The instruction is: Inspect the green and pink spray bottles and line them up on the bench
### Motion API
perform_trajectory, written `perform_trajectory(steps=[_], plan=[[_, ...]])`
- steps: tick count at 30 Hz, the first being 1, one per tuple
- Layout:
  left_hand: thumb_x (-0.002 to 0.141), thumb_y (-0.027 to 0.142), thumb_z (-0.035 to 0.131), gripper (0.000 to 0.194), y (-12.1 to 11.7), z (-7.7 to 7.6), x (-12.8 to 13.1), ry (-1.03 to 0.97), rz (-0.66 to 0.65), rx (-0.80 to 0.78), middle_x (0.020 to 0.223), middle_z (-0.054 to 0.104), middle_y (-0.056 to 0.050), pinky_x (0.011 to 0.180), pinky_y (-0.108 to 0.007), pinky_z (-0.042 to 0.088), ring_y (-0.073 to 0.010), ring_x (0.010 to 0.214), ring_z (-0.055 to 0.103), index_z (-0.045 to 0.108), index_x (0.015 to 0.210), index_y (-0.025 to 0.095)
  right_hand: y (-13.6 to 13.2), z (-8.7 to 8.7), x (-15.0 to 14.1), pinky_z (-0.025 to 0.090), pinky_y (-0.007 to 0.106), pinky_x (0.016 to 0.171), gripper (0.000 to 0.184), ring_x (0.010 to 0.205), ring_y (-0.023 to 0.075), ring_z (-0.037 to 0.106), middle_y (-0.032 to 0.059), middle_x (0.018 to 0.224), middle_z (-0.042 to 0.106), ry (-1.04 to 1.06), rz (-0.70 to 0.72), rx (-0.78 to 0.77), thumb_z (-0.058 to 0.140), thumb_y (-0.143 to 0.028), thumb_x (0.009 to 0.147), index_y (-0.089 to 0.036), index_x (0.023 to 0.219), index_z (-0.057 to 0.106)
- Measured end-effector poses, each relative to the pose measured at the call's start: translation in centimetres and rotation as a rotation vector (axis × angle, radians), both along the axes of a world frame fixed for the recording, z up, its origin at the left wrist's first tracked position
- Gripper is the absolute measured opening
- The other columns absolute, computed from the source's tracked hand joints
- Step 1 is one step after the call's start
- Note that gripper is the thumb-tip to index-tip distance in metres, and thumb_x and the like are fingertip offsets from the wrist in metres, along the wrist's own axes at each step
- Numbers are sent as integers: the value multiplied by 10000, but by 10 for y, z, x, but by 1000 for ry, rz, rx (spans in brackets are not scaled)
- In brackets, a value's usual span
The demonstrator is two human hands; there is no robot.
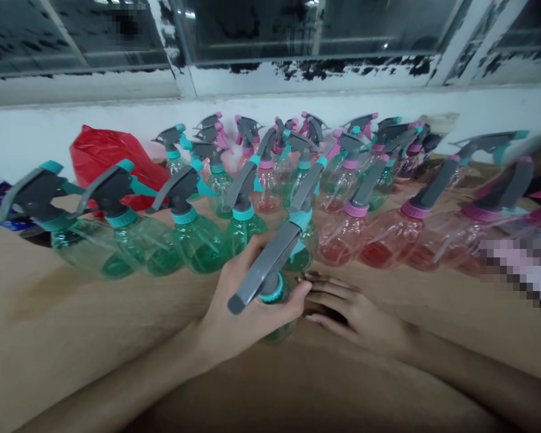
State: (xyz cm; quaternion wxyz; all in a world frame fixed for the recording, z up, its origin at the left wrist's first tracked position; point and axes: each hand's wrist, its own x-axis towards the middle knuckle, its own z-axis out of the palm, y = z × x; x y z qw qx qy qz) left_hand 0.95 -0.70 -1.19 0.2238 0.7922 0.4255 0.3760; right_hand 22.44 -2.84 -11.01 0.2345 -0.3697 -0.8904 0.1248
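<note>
My left hand (241,316) is wrapped round the neck and upper body of a spray bottle (268,258) with a green body, a turquoise collar and a grey trigger head. The bottle stands upright or nearly so, and its lower part is mostly hidden by the hand. Just to the right, my right hand (358,313) is low over the table, fingers loosely bent and thumb apart, with nothing visible in it. Its fingertips come close to the bottle; whether they touch it I cannot tell. Right behind are a green spray bottle (201,243) and a pink spray bottle (342,237).
Several more green and pink spray bottles crowd the brown table (139,319) in rows towards the white wall (40,126). A red plastic bag (112,153) lies behind the left bottles. Window panes (306,30) run along the top.
</note>
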Motion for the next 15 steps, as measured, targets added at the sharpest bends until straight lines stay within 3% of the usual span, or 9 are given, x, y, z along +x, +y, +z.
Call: perform_trajectory(steps=[3,10,15], plan=[[707,305,691,488,-4,-6,-6,10,5,9,1009,620,-29,783,-349,533,-210,846,629,467,1134,230,0,1,0,393,436,1086,362,1316,211,428,77,1346,557,-18,4,10,491,-320,947,-195,1285,529],[801,306,656,269,-23,-17,-35,81,-61,-50,938,585,3,803,-306,513,-179,902,600,497,1008,242,0,7,-2,423,421,1063,337,1297,216,454,68,1327,575,-96,11,27,475,-322,950,-208,1257,552],[805,342,660,219,-37,-11,-66,128,-18,9,944,619,7,803,-302,533,-184,912,612,537,966,260,-3,25,-20,535,443,927,338,1166,251,583,103,1289,601,-183,-86,85,430,-307,961,-176,1245,557]])
